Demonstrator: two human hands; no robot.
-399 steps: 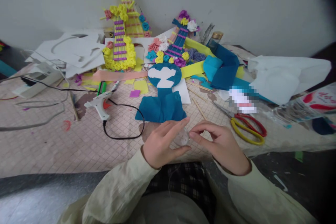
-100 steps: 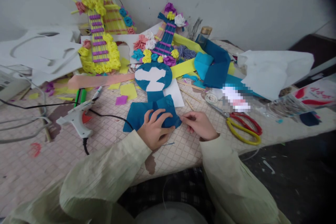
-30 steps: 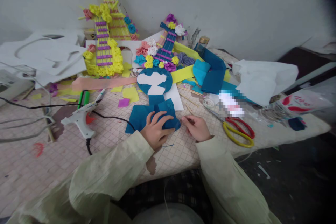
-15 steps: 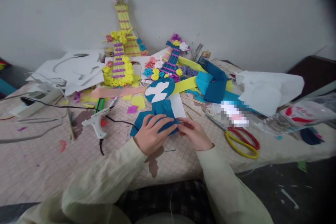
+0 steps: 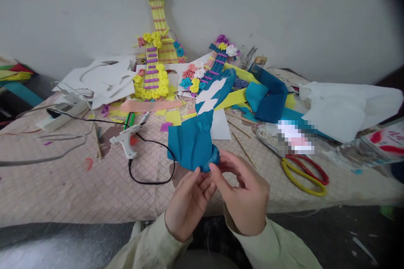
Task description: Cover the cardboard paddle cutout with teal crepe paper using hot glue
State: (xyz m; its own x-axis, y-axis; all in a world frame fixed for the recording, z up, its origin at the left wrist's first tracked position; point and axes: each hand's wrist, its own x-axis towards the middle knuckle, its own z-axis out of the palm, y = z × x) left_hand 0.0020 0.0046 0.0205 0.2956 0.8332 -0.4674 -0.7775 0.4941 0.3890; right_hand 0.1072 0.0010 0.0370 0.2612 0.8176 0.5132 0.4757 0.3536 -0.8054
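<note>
A blue crepe-paper piece (image 5: 191,143), shaped with a narrow neck and an oval end (image 5: 229,80), is raised in front of me. White torn-looking patches (image 5: 211,96) show on its oval end. At its lower right edge the paper is folded over, and my right hand (image 5: 246,191) pinches that edge between thumb and fingers. My left hand (image 5: 189,201) is closed at the bottom edge, its thumb against the paper and its fingers curled underneath. A white glue gun (image 5: 128,143) lies on the table to the left, its black cable looping close to the blue piece.
Paper-flower-decorated guitar shapes, one yellow (image 5: 151,67) and one blue (image 5: 217,67), lean at the back. Red-and-yellow-handled scissors (image 5: 304,176), a plastic bottle (image 5: 375,143) and white sheets (image 5: 334,109) lie to the right. A power strip (image 5: 63,113) sits left, near white cutouts (image 5: 101,80).
The blue piece has been lifted and tilted toward me. My left hand has moved from on top of it to its lower edge, palm turned up; my right hand grips the folded edge.
</note>
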